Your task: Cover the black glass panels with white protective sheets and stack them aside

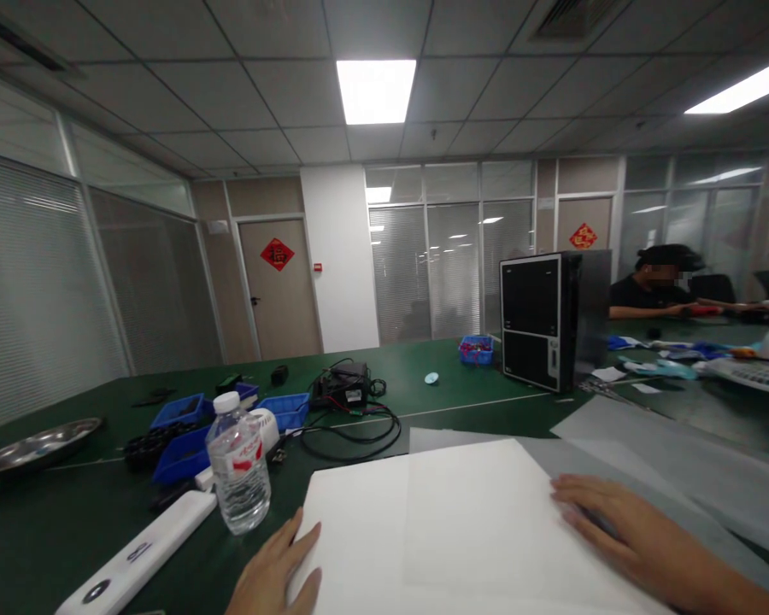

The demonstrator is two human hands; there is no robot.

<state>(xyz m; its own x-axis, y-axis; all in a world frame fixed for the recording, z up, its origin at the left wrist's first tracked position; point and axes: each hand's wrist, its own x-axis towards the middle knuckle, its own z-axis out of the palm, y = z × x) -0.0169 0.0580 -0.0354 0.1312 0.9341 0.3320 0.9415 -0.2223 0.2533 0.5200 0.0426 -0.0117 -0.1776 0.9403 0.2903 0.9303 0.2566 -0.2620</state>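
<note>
A wide white sheet or thin board (352, 530) lies in front of me at the bottom centre. A thin, slightly translucent sheet (471, 512) covers its right part. My left hand (272, 568) rests at the left edge with its fingers apart, the tips touching the white surface. At the right edge, my right hand (621, 530) has its fingers stretched out against the sheets. More translucent sheets (666, 444) spread under and beyond my right hand. The lower parts of the white sheet and of my left hand are cut off by the frame.
Left of the sheets stand a water bottle (238, 470) and a long white device (141, 555). Behind are blue trays (183, 454), a black adapter (346, 384) with cables and a computer tower (531, 320). A metal dish (35, 448) lies far left; a person (654, 286) sits far right.
</note>
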